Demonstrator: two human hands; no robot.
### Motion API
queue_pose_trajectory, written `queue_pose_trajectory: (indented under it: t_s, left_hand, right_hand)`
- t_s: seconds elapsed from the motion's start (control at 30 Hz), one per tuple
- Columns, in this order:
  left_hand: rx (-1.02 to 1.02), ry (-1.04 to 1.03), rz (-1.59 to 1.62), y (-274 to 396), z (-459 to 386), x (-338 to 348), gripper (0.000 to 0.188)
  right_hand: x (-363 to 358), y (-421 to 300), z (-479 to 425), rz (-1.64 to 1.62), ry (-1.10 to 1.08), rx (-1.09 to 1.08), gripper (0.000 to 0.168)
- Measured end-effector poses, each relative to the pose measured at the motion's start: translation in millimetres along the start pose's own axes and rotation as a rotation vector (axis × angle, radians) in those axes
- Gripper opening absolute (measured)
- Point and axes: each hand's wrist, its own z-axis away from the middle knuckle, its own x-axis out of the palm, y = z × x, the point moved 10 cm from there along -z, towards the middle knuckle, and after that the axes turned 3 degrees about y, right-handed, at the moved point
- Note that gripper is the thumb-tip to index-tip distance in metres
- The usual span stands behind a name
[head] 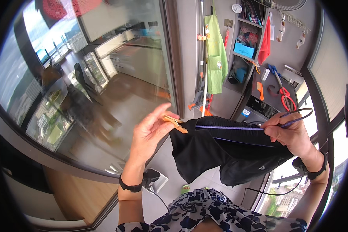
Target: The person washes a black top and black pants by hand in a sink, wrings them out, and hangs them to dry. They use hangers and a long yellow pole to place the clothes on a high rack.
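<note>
My left hand (150, 132) pinches an orange clothes peg (175, 123) between thumb and fingers. The peg's jaws lie against the waistband corner of a pair of black shorts (200, 153); whether they bite the cloth I cannot tell. Along the gathered waistband runs the thin purple bar of what looks like a clothes hanger (229, 128). Its dark curved end loops out beyond my right hand (290, 133), whose thumb and fingers grip the bar beside the waistband. The shorts hang down in front of me, legs lowest.
A glass door (127, 72) stands on the left, windows on the right. Ahead, a green apron (216, 55) hangs beside mop poles. A washing machine (258, 107) carries red-handled scissors (287, 98) and an orange comb (259, 90). Cables trail from both wrist straps.
</note>
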Motion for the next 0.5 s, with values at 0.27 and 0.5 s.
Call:
queue_pose_trajectory:
  t_s: [0.27, 0.5]
  left_hand:
    - [-0.027, -0.154, -0.133, 6, 11, -10, 0.019]
    - [-0.122, -0.022, 0.324, -15, 16, -31, 0.017]
  right_hand:
    - [13, 0, 29, -0.011, 0.070, 0.116, 0.011]
    - [23, -11, 36, 0.018, 0.096, 0.113, 0.010]
